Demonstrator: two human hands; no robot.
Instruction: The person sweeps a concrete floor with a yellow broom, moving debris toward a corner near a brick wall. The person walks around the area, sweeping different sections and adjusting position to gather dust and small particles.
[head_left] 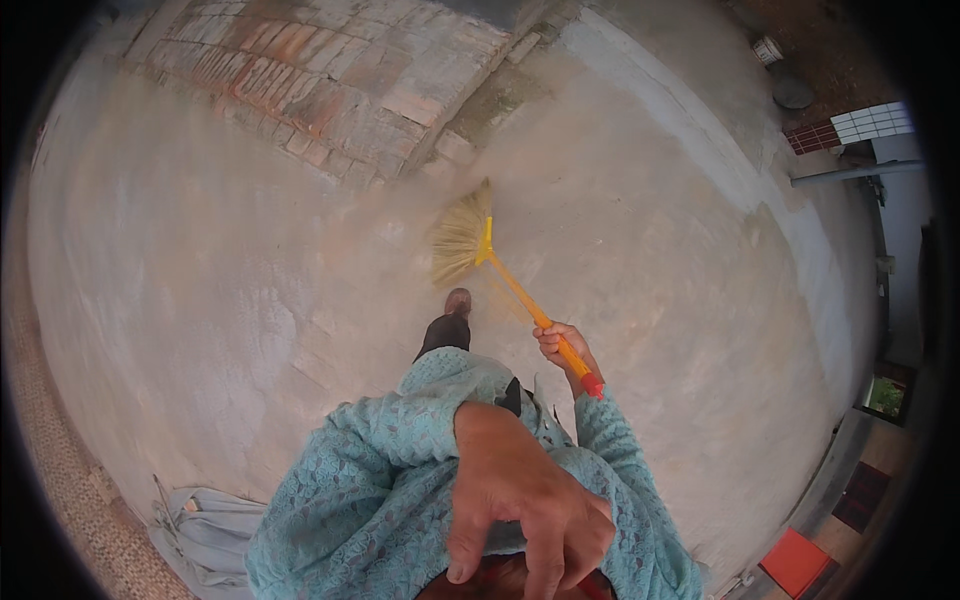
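Note:
My right hand (pixel 563 345) is closed around the orange handle of a broom (pixel 520 295), near its red end cap. The broom reaches away from me, and its fan of pale straw bristles (pixel 458 240) rests on the concrete floor just beyond my shoe. Close in front of my chest, my left hand (pixel 530 500) is raised with its back toward the view. Its thumb and index finger hang apart and the other fingers are loosely bent. Nothing shows in it, though its palm is hidden. Turquoise lace sleeves (pixel 350 450) cover both arms.
Bare concrete floor (pixel 690 330) surrounds me. Ahead lies a brick-paved patch (pixel 330 90) with a raised edge. A grey cloth (pixel 210 535) lies at the lower left beside a pebbled strip (pixel 70 500). A red square object (pixel 795 562) is at the lower right.

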